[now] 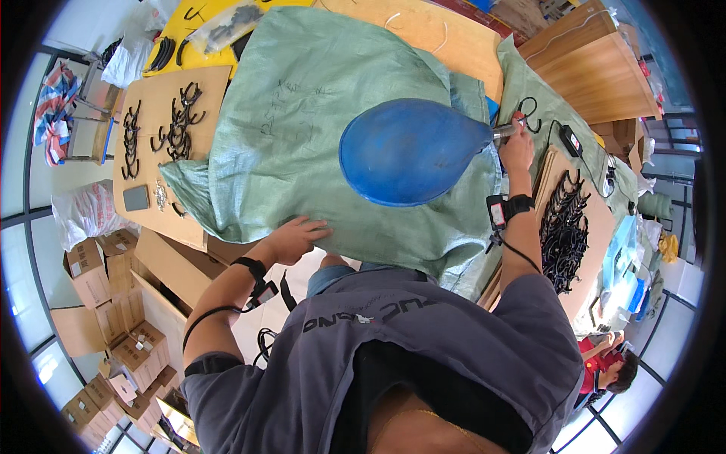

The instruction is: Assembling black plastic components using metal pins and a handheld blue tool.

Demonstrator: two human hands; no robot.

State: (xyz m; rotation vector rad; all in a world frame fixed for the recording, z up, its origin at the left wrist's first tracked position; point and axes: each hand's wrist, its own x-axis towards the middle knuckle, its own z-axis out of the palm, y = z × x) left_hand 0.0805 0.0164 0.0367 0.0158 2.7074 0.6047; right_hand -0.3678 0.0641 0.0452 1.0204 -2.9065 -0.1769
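Observation:
A big blue balloon-shaped thing [412, 155] is over the green woven sheet [295, 181] that covers the table in front of me. It narrows to the right into a pale, shiny stem [502, 131]. The fingers of my right hand [517, 144] are closed around that stem. Just beyond those fingers is a thin black loop [528, 106]. My left hand [296, 237] lies on the near edge of the sheet, fingers stretched out and holding nothing. Each wrist wears a black strap with a small device.
Black curved hooks [179, 125] lie on cardboard at the left, beside a grey flat piece [136, 198]. More black hooks [566, 234] are heaped on cardboard at the right. Cartons [140, 352] stack up at lower left. Another person [601, 363] is at lower right.

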